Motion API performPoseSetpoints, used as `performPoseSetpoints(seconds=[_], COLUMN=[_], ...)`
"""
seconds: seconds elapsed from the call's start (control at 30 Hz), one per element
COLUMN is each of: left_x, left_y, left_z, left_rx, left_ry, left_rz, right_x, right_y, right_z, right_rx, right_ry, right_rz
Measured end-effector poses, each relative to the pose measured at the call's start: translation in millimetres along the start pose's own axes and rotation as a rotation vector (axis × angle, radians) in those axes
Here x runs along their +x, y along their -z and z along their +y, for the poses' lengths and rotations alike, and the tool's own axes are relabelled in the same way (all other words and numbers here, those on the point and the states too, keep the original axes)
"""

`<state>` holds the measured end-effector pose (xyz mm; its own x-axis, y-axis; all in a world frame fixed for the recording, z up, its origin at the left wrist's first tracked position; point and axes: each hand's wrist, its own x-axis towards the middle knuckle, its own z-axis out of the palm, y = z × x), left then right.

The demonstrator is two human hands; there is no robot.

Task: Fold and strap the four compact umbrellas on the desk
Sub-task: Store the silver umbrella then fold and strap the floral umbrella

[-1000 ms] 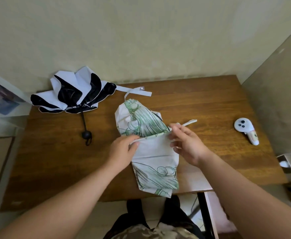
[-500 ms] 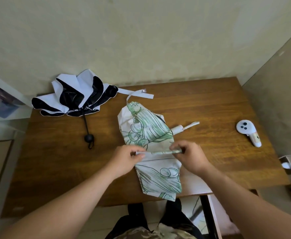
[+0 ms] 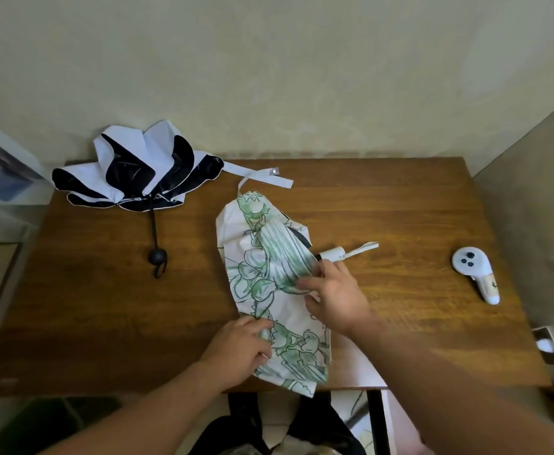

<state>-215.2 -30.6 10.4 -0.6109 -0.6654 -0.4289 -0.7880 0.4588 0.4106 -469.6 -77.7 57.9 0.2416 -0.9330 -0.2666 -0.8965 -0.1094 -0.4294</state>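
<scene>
Left hand (image 3: 241, 344) curled (low), right hand (image 3: 334, 298) spread forward.

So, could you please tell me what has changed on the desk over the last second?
The left hand slid toward the desk's near edge and grips the green-printed umbrella there; the right hand let go of the stretched rib and rests on the canopy. The black-and-white umbrella and controller stayed put.
</scene>
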Motion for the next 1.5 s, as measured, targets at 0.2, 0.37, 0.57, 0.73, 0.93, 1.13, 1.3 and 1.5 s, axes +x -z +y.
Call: performPoseSetpoints(seconds=[0.2,0.37,0.57,0.73,0.93,1.13,1.3,1.5], left_x=[6,10,4,2,-1,-4,-3,7], left_y=[-4,0,-9,-12,-3,-5,-8,-12], left_z=[7,9,8,2,-15,-20,-29,-35], left_rx=[0.030,0.024,0.020,-0.032,-0.100,-0.084,-0.098,-0.129], left_ry=[0.051,0.101,0.137,0.158,0.158,0.145,0.166,0.163], left_rz=[-0.025,-0.041,-0.099,-0.060,-0.031,-0.041,-0.023,0.228], right_x=[43,62,57,56,45,40,51,66], right_y=[3,-6,-6,-8,-11,-18,-13,-19], right_z=[20,43,59,63,57,57,58,44], right_rx=[-0.357,-0.421,-0.431,-0.369,-0.336,-0.332,-0.312,-0.262], right_ry=[-0.008,0.087,0.169,0.125,0.114,0.122,0.099,-0.003], right_rz=[-0.329,-0.317,-0.338,-0.291,-0.346,-0.328,-0.289,-0.188])
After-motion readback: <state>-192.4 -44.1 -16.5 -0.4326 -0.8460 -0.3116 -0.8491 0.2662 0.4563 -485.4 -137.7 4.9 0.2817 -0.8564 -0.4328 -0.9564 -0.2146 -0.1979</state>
